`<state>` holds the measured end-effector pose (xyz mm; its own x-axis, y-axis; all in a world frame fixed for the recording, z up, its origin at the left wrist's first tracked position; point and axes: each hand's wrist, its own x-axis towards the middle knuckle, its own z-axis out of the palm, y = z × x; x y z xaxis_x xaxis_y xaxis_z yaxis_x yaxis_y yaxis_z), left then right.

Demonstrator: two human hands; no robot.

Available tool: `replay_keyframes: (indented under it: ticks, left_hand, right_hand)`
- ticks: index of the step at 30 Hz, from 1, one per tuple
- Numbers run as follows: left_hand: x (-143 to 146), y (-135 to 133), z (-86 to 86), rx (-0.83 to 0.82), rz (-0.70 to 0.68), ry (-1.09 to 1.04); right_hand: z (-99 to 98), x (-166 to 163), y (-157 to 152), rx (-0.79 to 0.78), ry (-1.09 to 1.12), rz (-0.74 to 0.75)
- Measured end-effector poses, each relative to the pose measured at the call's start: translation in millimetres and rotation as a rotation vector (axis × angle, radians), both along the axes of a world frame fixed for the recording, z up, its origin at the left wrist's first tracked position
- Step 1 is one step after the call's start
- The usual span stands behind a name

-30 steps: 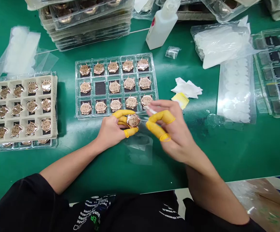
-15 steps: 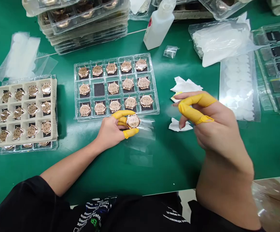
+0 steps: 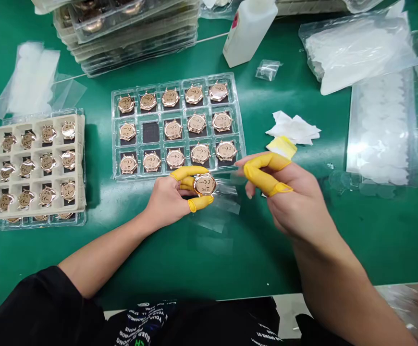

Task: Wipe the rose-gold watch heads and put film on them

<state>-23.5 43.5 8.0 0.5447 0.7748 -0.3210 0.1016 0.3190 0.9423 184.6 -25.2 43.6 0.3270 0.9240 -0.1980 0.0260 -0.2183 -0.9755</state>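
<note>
My left hand [image 3: 165, 199] is shut on a round rose-gold watch case [image 3: 205, 185], gripping its edge between yellow finger cots. My right hand [image 3: 284, 197] hovers just to the right of the case, with yellow cots on two curled fingers. Thin clear film [image 3: 223, 199] lies under and beside the case, close to those fingertips; I cannot tell whether my right hand holds any. Behind my hands is a clear blister tray [image 3: 240, 132] holding several rose-gold watch cases, with one dark cell empty [image 3: 150, 131]. A beige tray [image 3: 80, 158] of similar cases sits to the left.
A white squeeze bottle [image 3: 248, 33] and stacked trays [image 3: 129, 29] stand at the back. To the right are white tissue [image 3: 293, 127], a yellow-white pad [image 3: 281, 147], a bagged bundle of white film [image 3: 356, 53] and a sheet of white discs [image 3: 382, 129] on the green bench.
My right hand has swung back left toward the watch case, after being farther right over the tissue. My left hand still grips the case. The view has shifted slightly.
</note>
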Motion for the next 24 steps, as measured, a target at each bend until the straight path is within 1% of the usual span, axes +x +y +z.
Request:
replay_keyframes:
  ticks: [7,15,21,24]
  left_hand:
    - [-1,-1,-3.7,0.036,-0.016,-0.008]
    - [-3,0,-12.7,0.107,-0.066,-0.033]
    - [-3,1,-8.4,0.101,-0.088,-0.004]
    - [-3,2,-6.3,0.110,-0.093,0.001]
  right_hand:
    - [-4.9,-16,0,-0.043,-0.048,0.094]
    - [-7.7,-24,1,-0.077,-0.146,0.185]
    - [-16.8,-25,0,-0.081,-0.149,0.196]
    - [-18.3,-25,0,-0.066,-0.164,0.200]
